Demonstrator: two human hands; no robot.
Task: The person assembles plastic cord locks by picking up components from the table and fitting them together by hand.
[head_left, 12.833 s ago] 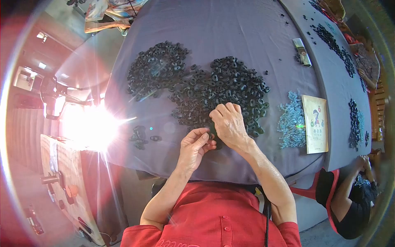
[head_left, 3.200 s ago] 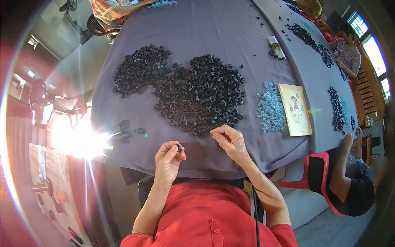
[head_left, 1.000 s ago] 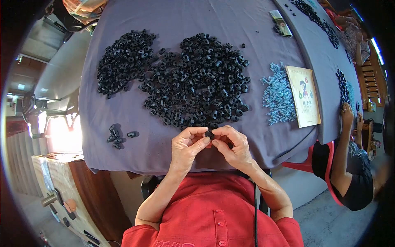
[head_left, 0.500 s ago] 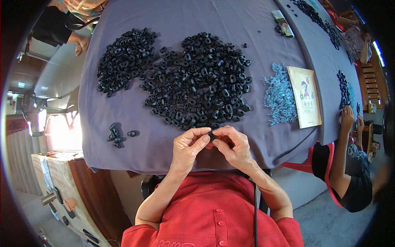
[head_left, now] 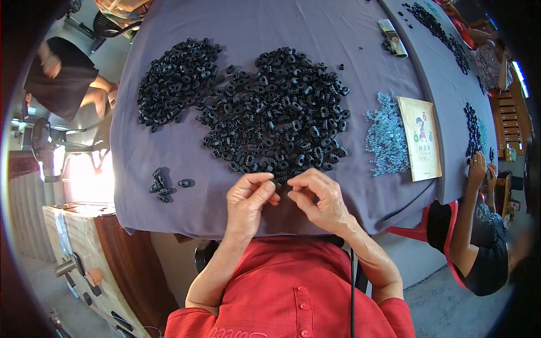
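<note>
Cloth-covered table (head_left: 236, 22), greyish, is seen as the base of the work; near its middle a large black heap (head_left: 276, 112) of small parts is spread, and a smaller black heap (head_left: 177, 81) is piled to its left; a booklet (head_left: 421, 141) is laid at the right, with pale coils (head_left: 387, 138) heaped just beside it. Both hands are held above the table's near edge, close but apart; the right hand (head_left: 322, 203) is curled, and whether anything is gripped by it cannot be told; by the left hand (head_left: 246, 205) a black part (head_left: 275, 183) is pinched between thumb and fingertips, just in front of the large heap. Step in hand is judged to be fingertip handling of that single part; for the next move, a steady left pinch and fine right-hand placing seem called for.

Counted: heaps, two, pieces too overlapped to be numbered; booklet, one; coil pile, one, coils not countable; hands, two; packet (head_left: 393, 38), one, farther off; loose cluster (head_left: 160, 179) at left, about five pieces; lone piece (head_left: 183, 183) beside it, one; part pinched, one.
</note>
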